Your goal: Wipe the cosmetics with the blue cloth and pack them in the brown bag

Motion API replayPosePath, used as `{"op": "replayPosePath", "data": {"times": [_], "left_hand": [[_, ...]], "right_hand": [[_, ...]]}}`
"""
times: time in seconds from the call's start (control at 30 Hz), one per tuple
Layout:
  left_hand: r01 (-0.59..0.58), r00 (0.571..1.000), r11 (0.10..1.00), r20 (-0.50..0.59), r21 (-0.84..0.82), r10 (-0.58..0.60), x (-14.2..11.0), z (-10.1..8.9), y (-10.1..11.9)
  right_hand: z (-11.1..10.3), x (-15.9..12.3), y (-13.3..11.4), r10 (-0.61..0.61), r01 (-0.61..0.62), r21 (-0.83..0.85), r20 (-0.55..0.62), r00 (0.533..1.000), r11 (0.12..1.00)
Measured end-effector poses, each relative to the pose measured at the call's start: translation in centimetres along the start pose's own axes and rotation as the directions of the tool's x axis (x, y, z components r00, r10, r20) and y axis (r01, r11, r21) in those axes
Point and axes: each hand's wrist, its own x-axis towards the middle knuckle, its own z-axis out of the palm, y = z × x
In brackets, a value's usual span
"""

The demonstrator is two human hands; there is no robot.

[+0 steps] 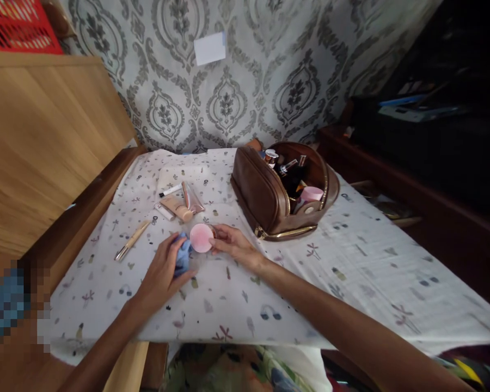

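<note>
My left hand (163, 270) is closed round a small blue cloth (182, 257), pressing it against the edge of a round pink compact (201, 238). My right hand (231, 244) pinches that pink compact from the right, fingers curled on its rim. Both hands rest low over a white patterned tablecloth (351, 261). Just behind them lie a beige tube (176, 207), a clear pinkish tube (191, 197), a white pencil (170, 190) and a gold-handled brush (132, 240).
An open brown cosmetic bag (265, 198) full of bottles and a pink jar stands behind my right hand. A wooden headboard (44, 141) rises at the left, patterned wallpaper at the back, a dark shelf (424, 190) at the right.
</note>
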Motion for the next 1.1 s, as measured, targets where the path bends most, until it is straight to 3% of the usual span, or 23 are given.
{"op": "replayPosePath", "data": {"times": [0.1, 0.2, 0.3, 0.5, 0.67, 0.87, 1.1], "left_hand": [[-0.094, 0.995, 0.982, -0.008, 0.165, 0.097, -2.1, 0.4, -0.1], [-0.089, 0.994, 0.985, -0.053, 0.147, 0.098, -2.3, 0.2, 0.4], [-0.111, 0.987, 0.988, -0.101, 0.110, 0.122, -0.8, -0.2, 1.6], [-0.335, 0.941, 0.915, 0.023, 0.226, 0.339, 2.4, 1.2, 2.8], [-0.258, 0.961, 0.932, -0.034, 0.253, 0.275, 3.1, 1.7, 1.3], [0.015, 0.997, 0.953, -0.078, 0.304, 0.009, 2.1, 1.9, 0.0], [-0.082, 0.993, 0.958, -0.057, 0.276, 0.102, 0.8, 1.7, 0.4]], "right_hand": [[0.0, 0.0, 0.1, 0.003, -0.003, 0.011, 0.001, 1.000, 1.000], [0.1, 0.0, 0.3, -0.002, 0.003, 0.012, -0.005, 1.000, 1.000], [0.2, -0.2, 0.4, -0.035, 0.035, -0.007, 0.032, 0.999, 0.999], [0.1, -0.5, 0.0, -0.090, 0.096, -0.066, 0.083, 0.992, 0.993], [0.1, -0.6, -0.2, -0.089, 0.097, -0.094, 0.091, 0.992, 0.991], [0.1, -0.6, 0.1, -0.064, 0.069, -0.089, 0.058, 0.996, 0.994], [0.0, -0.3, 0.8, -0.094, 0.101, -0.072, 0.088, 0.992, 0.992]]}}
